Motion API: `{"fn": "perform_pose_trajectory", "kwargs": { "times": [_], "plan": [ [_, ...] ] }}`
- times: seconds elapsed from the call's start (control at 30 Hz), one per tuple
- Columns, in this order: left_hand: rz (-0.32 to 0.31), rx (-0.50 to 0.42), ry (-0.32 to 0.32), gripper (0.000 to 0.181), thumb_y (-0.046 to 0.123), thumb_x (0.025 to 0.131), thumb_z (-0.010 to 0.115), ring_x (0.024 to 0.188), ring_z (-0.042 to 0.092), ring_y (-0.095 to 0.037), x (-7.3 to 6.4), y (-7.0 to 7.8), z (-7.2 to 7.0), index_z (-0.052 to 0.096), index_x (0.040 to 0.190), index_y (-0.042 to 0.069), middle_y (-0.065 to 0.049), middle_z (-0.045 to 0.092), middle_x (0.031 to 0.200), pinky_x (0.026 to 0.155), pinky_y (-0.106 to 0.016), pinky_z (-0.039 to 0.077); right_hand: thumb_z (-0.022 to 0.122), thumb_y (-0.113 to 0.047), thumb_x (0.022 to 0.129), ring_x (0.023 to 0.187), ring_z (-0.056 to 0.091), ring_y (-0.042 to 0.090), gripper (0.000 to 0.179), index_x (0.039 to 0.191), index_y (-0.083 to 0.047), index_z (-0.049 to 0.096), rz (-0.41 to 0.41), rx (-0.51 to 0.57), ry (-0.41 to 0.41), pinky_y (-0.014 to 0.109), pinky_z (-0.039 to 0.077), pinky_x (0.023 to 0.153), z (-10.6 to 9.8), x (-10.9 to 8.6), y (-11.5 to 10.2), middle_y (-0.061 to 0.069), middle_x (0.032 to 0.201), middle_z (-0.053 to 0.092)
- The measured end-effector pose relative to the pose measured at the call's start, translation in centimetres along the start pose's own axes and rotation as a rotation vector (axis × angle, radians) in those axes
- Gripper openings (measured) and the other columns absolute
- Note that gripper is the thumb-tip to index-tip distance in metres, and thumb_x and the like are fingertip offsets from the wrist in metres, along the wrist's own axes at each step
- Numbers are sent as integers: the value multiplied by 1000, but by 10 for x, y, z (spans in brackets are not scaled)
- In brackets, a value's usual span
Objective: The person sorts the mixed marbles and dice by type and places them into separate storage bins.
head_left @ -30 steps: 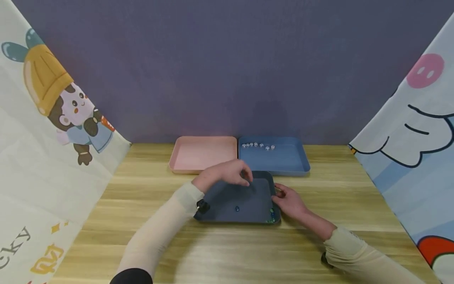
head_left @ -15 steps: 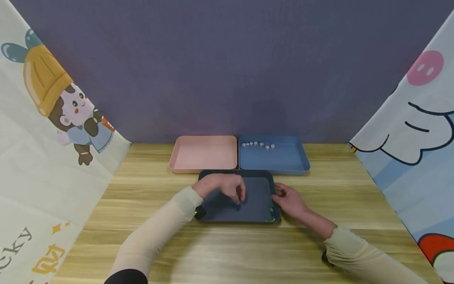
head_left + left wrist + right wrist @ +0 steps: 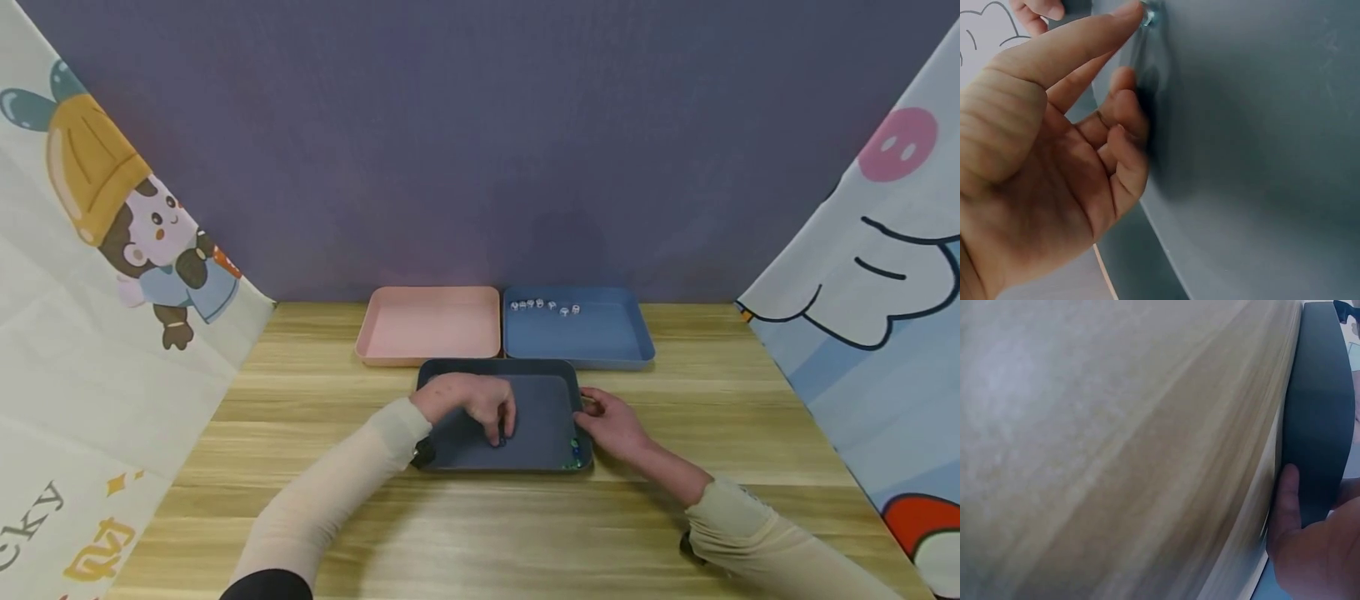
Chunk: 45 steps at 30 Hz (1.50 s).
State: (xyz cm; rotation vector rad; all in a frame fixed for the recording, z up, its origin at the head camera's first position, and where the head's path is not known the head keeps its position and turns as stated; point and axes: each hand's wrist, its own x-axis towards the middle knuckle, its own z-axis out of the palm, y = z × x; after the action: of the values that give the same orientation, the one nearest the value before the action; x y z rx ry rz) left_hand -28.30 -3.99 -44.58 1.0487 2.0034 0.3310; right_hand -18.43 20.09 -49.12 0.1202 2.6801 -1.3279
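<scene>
Inside the dark grey tray [image 3: 540, 400], my left hand [image 3: 487, 402] reaches down with its thumb and index finger at a small blue-green glass marble [image 3: 1149, 15]. The thumb tip touches the marble in the left wrist view, and the index finger lies mostly behind the thumb. My other left fingers curl loosely above the tray floor. At the tray's right side, my right hand [image 3: 613, 427] grips the wall, with one finger [image 3: 1288, 494] along the outside. Several green and blue marbles [image 3: 576, 450] lie in the tray's near right corner.
Behind the dark tray stand a pink tray [image 3: 431, 325] at left and a blue tray [image 3: 600, 337] at right, side by side. Several white dice [image 3: 540, 304] sit along the blue tray's far left. All rest on a wooden table [image 3: 480, 533] before a dark backdrop.
My left hand has come down from above the tray's far part to the marble near its front, and thumb and index finger have closed on it. My right hand stays on the tray.
</scene>
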Motion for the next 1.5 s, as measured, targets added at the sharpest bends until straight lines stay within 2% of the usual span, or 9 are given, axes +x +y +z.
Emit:
{"fn": "perform_pose_trajectory", "kwargs": {
  "times": [0.3,0.53,0.63,0.8,1.03,1.2,1.37,1.5],
  "plan": [
    [28,7,24,14,14,78,83,86,61,-3,2,0,4,80,90,21,16,67,94,74,-21,50,65,-16,92,102,61,30,52,139,1,50,3,12,6,45,50,84,1,-2,2,16,110,66],
    [45,14,43,8,17,80,82,80,62,-6,1,-1,4,79,86,21,12,69,88,69,-23,51,64,-15,92,91,63,24,53,139,2,48,-3,64,-5,35,51,71,0,-2,3,13,105,67],
    [58,20,65,8,18,81,82,80,62,-4,1,-2,3,79,88,20,13,69,87,70,-22,51,64,-16,92,92,63,24,52,139,2,49,-3,57,3,36,52,72,0,-3,3,12,104,68],
    [44,21,91,10,20,80,83,80,63,-4,3,-4,3,79,89,20,14,69,86,69,-21,51,64,-15,92,98,63,28,51,138,2,50,-5,52,6,40,52,77,0,-3,2,13,106,68],
    [28,26,102,7,21,79,83,74,62,-6,5,-5,5,78,83,22,12,69,82,64,-23,51,65,-16,92,93,63,26,50,136,3,52,-12,40,15,38,52,74,0,-2,3,11,101,68],
    [47,25,105,4,23,81,82,69,60,-8,4,-5,4,78,81,22,11,69,79,62,-24,50,66,-14,91,88,63,22,49,135,3,53,-14,38,20,34,51,70,1,-2,4,11,99,68],
    [76,8,154,5,22,83,80,71,62,-8,0,-7,-1,78,86,19,12,69,83,63,-24,52,66,-14,91,86,63,22,49,134,3,53,-20,31,23,34,51,70,0,-2,3,11,98,68],
    [101,-9,239,9,23,84,79,76,63,-7,-2,-10,-3,78,92,18,13,67,88,66,-24,52,67,-14,90,85,63,21,48,134,3,54,-23,23,27,33,50,70,0,-4,-1,11,98,69]
  ]
}}
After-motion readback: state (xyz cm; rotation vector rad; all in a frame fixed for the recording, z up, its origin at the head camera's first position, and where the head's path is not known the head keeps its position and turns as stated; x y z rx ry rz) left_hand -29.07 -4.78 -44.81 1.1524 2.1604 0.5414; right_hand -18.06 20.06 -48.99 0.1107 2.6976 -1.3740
